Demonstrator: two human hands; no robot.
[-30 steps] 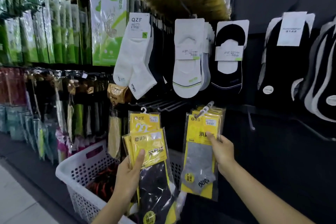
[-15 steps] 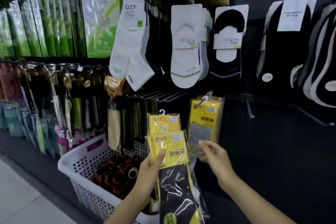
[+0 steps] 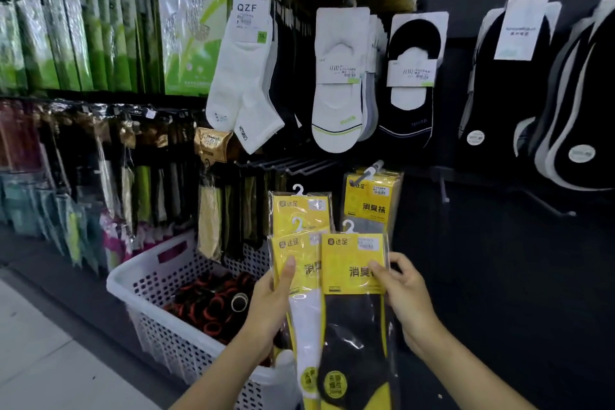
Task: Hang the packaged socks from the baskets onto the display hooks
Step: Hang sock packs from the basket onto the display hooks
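Observation:
My left hand point(image 3: 271, 303) grips a small stack of yellow sock packs point(image 3: 299, 230), its thumb across the front of one with a white sock. My right hand point(image 3: 404, 296) pinches the right edge of a separate yellow pack with a black sock point(image 3: 354, 276), held in front of the stack. Its white plastic hanger sticks up free. Behind them, yellow packs point(image 3: 372, 196) hang on a display hook point(image 3: 369, 173) with a white tip. A white perforated basket point(image 3: 173, 339) stands low at the left, holding dark rolled items with orange bands.
White and black socks hang on hooks in the row above. Several bare metal hooks point(image 3: 286, 165) jut out left of the yellow packs, and one bare hook point(image 3: 444, 190) to the right. Green and dark packs fill the left wall. Grey floor lies at bottom left.
My right hand has left the packs hanging on the hook and taken hold of the black-sock pack from my left hand's stack. The stack has shifted rightward in view.

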